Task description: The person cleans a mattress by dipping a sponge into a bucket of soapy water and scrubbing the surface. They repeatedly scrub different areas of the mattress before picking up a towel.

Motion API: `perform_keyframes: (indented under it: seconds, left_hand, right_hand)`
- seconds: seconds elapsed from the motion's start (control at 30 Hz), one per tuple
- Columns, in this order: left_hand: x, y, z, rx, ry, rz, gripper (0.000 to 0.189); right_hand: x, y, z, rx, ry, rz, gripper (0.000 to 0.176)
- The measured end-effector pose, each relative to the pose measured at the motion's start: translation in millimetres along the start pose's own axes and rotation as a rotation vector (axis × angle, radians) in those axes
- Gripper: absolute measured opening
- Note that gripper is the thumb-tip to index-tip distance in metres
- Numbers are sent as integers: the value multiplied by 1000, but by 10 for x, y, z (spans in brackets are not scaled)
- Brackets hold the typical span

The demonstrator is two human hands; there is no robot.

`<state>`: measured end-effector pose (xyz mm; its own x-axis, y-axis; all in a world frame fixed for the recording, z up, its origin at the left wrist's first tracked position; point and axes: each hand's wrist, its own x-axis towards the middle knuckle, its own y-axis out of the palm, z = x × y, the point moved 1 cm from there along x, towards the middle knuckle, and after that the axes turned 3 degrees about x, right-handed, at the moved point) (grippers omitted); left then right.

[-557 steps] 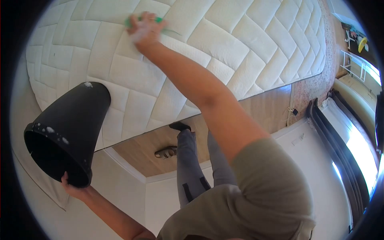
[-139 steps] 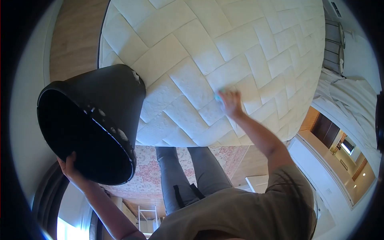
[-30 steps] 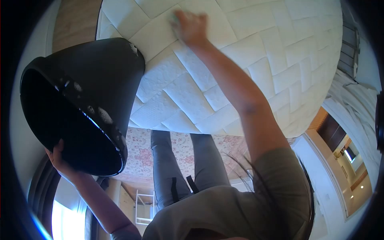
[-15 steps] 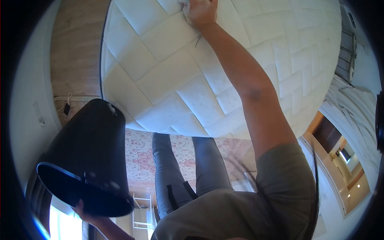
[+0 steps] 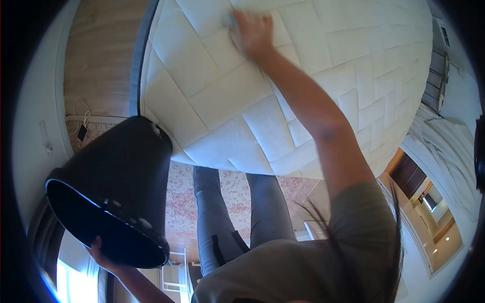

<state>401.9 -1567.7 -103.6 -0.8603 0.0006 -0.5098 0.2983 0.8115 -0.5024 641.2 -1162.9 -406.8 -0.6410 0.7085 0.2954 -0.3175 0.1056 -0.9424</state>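
Note:
On the left, my left hand [image 5: 102, 252] grips the rim of a black bin [image 5: 116, 166], its fingers over the lip. The bin is tilted, its dark mouth toward me and its narrower base overlapping the mattress corner. My right hand [image 5: 254, 34] is stretched far forward over the white quilted mattress [image 5: 202, 96]. Motion blurs that hand; its fingers are curled close to the mattress surface, and a small pale-bluish bit shows at the fingertips, which I cannot make out.
Under my legs lies a pink patterned rug [image 5: 184, 194]. Left of the mattress is wooden floor [image 5: 98, 55], with a small black device on a cord [image 5: 82, 132]. A white curtain-like cloth [image 5: 444, 146] hangs at right, and a white rack [image 5: 174, 275] stands below.
My right hand has shifted slightly down over the mattress and blurred. The bin has tipped a little more, its base swinging right. The mattress appears shifted right in view.

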Motion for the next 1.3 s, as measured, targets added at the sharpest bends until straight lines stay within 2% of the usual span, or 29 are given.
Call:
perform_keyframes:
  seconds: [0.03,0.07,0.13,0.2,0.23,0.27,0.33,0.37,0.43,0.5,0.57,0.67,0.73,0.77,0.8,0.83,0.9,0.97,1.03,1.07,1.13,1.17,1.23,1.27,1.3]
  left_hand:
    - [-29,33,-10,18,-12,-2,58]
    - [-51,69,-37,39,-6,-33,58]
    - [-71,57,-53,42,-2,-66,58]
    - [51,10,-4,24,36,9,59]
    - [90,0,32,17,30,18,59]
    - [130,-15,68,-4,40,50,58]
    - [107,47,-24,-15,70,54,56]
    - [101,82,-59,-17,77,54,56]
    - [105,95,-54,-74,94,75,49]
    - [146,53,-35,-101,92,90,47]
    - [229,-10,20,-137,103,119,46]
    - [279,-57,41,-136,84,143,46]
    - [298,-62,23,-135,70,136,45]
    - [359,-102,47,-145,63,158,44]
    - [357,-112,59,-160,54,178,43]
    - [352,-132,35,-153,50,182,43]
    - [379,-126,0,-152,19,184,41]
    - [476,-203,44,-163,9,217,41]
    - [519,-203,74,-177,-6,242,40]
    - [502,-183,42,-180,-9,243,39]
    - [490,-161,21,-183,-14,257,38]
    - [490,-154,17,-186,-3,253,38]
    - [526,-171,31,-188,7,259,38]
    - [589,-221,93,-198,-5,254,38]
    - [611,-244,130,-211,-20,253,38]
  right_hand:
    - [347,153,50,-13,-53,-331,36]
    - [240,105,49,-14,-49,-317,36]
    - [134,-156,74,104,133,136,39]
    - [-861,-491,-82,-3,20,15,34]
    - [-1452,-749,-165,-31,56,151,32]
    - [-1987,-1037,-202,-41,119,395,36]
    - [-2704,-1556,-288,11,232,476,45]
    - [-2822,-1544,-332,13,234,469,45]
    - [-2486,-1814,-202,-119,334,759,53]
    - [-1839,-1738,55,57,142,334,63]
    - [-1124,-1411,366,278,145,279,70]
    - [-505,-263,846,89,192,69,69]
    - [-319,-160,1487,-79,294,192,67]
    - [-524,-155,2024,98,153,339,68]
    - [-722,-188,2152,221,118,389,66]
    - [-870,-228,2175,220,124,395,66]
    - [-1093,-371,1948,276,-88,436,63]
    - [-1175,-453,1501,49,-167,359,61]
    - [-1070,-582,1079,-143,2,394,63]
    - [-1082,-577,1036,-147,6,401,63]
    - [-1127,-619,927,-155,349,305,65]
    - [-1234,-676,939,-165,357,307,65]
    - [-1547,-849,1087,102,341,377,67]
    - [-1630,-1113,1083,199,325,531,73]
    - [-1835,-1270,934,155,270,570,75]
